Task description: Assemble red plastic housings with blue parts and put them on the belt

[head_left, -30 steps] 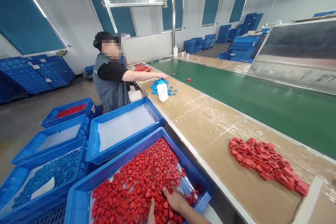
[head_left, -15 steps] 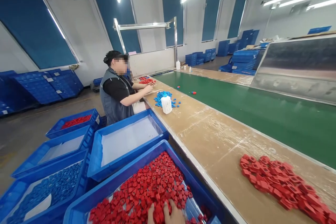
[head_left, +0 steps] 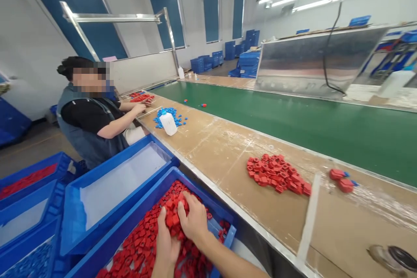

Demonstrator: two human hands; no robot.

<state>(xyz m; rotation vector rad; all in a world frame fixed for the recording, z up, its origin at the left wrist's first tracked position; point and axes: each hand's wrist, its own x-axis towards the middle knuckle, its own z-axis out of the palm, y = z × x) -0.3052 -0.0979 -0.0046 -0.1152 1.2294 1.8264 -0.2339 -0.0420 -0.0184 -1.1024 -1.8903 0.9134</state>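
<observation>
My left hand (head_left: 165,239) and my right hand (head_left: 194,218) are cupped together in a blue bin (head_left: 156,192) full of small red plastic parts (head_left: 146,241). Between the two hands sits a scoop of those red parts, the fingers curled around it. The bin stands just below the near edge of a brown worktable (head_left: 228,156). On that table lies a loose pile of the same red parts (head_left: 276,173), to the right of my hands and apart from them.
A seated person (head_left: 91,117) works at the table to the left, by blue parts (head_left: 169,115) and a white bottle (head_left: 168,123). An empty white-lined blue bin (head_left: 114,178) sits beside mine. A green conveyor belt (head_left: 293,117) runs along the far side.
The view has swung right and down. My hands have come together and lifted higher in the bin, gathering red parts between them. The neighbour's arm has drawn back toward the table edge.
</observation>
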